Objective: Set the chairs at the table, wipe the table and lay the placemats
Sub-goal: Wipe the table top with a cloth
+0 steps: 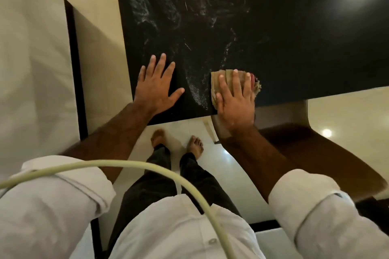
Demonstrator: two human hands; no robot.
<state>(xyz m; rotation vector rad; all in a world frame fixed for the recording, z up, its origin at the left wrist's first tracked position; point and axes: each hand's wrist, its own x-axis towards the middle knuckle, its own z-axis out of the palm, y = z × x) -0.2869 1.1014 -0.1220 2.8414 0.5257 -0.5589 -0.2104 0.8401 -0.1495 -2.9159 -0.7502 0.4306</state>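
Observation:
A glossy black table (273, 33) fills the upper middle, with wet smear marks across its left half. My left hand (156, 88) lies flat on the near corner, fingers spread, holding nothing. My right hand (234, 99) presses a folded tan cloth (227, 76) onto the table close to the near edge. A dark wooden chair (305, 149) with a curved back stands at the table's near side, right of my legs, partly under my right forearm. No placemats are in view.
Cream floor tiles (210, 160) lie below the table edge, where my bare feet stand. A white wall or panel (35, 59) with a dark border strip rises at the left. A pale cable (147, 167) arcs across my chest. A lamp glare shows on the tabletop's far right.

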